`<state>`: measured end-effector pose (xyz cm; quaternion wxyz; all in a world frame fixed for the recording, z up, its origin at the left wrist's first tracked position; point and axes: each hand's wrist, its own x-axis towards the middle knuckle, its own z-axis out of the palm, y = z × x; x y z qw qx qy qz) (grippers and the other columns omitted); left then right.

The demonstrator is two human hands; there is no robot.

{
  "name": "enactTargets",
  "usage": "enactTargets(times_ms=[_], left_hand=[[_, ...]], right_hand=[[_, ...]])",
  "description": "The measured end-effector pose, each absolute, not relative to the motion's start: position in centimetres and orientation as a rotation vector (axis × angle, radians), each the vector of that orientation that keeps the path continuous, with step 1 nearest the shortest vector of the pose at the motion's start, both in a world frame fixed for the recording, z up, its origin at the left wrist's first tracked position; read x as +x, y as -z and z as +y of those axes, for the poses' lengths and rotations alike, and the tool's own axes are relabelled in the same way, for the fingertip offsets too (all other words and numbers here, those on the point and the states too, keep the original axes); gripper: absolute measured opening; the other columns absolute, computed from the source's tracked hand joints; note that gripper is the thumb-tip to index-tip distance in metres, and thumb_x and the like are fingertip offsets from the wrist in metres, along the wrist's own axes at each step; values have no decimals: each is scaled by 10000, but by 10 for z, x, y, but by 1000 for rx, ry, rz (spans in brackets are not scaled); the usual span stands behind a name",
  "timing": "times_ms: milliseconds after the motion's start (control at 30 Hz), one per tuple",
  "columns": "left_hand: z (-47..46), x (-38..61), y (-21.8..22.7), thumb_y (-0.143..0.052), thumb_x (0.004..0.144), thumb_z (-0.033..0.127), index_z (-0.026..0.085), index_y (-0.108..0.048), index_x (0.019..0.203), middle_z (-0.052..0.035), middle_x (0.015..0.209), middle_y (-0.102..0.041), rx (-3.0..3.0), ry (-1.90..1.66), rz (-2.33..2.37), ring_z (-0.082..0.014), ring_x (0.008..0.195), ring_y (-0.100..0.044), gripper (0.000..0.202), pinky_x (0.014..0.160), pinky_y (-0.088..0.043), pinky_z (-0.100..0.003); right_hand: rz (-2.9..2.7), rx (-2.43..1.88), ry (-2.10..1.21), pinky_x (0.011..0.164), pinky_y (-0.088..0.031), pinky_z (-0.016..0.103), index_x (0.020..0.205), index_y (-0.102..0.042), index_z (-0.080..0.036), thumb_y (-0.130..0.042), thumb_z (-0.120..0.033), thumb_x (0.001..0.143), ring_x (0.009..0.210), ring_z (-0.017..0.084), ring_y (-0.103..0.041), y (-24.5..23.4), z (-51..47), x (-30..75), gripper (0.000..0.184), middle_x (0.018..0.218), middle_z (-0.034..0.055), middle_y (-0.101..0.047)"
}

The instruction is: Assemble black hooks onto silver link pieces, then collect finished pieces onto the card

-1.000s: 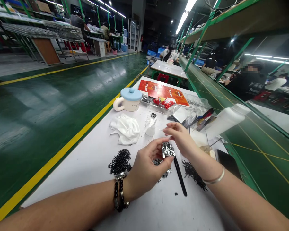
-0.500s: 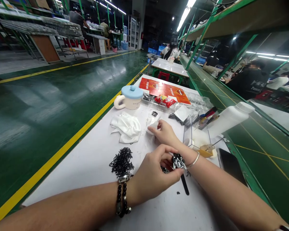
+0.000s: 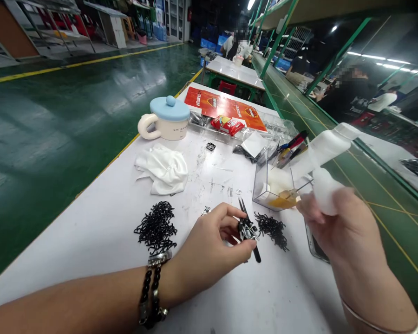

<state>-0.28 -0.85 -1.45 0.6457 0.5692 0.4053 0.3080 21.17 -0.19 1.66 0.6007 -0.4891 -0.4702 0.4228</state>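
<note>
My left hand point(image 3: 211, 236) pinches a small black-and-silver metal cluster point(image 3: 247, 230) between thumb and fingers, above a thin black tool point(image 3: 255, 253). Black tangled chains lie in two heaps, one point(image 3: 155, 227) left of that hand and one point(image 3: 272, 230) right of it. A tiny silver piece point(image 3: 206, 211) rests just beyond my left fingers. My right hand point(image 3: 344, 227) grips a white plastic squeeze bottle point(image 3: 325, 160) in the air, well right of the chains.
A phone point(image 3: 315, 246) lies under my right hand. On the white table point(image 3: 230, 297) stand a clear acrylic box point(image 3: 273, 181), a blue-lidded mug point(image 3: 165, 118), a white cloth point(image 3: 162, 169) and a tray point(image 3: 209, 127) beside an orange card point(image 3: 225, 109). Co-workers sit further off.
My right hand has moved right and lifted the white bottle off the table. The left hand keeps the metal cluster. The view has tilted, showing more of the table.
</note>
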Motion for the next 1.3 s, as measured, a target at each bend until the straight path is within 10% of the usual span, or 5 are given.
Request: enactTargets(times_ms=[133,333,1300], left_hand=[[-9,0,18,-656,721,268,217,-534,982,33,768,-623,1315,-644,963,-104,706,-578,293,686,-478,-226],[-9,1,22,-688,687,296,229,-547,961,31,795,-647,1317,-568,1031,-109,717,-593,316,695,-491,-231],[-8,5,22,-709,670,332,216,-564,929,7,800,-672,1329,-527,1072,-129,734,-619,319,689,-506,-245]], right_hand=[[-823,-990,-1020,405,-255,209,570,-407,-182,-644,-439,775,429,62,-207,-9,-8,206,405,460,-76,-242],[-1048,-933,-798,551,-379,298,736,-563,-175,-622,-357,776,583,135,-447,-4,-26,194,196,609,-4,-493],[-1205,-1012,-634,545,-339,319,752,-552,-192,-604,-239,783,654,192,-520,4,-39,179,76,589,1,-490]])
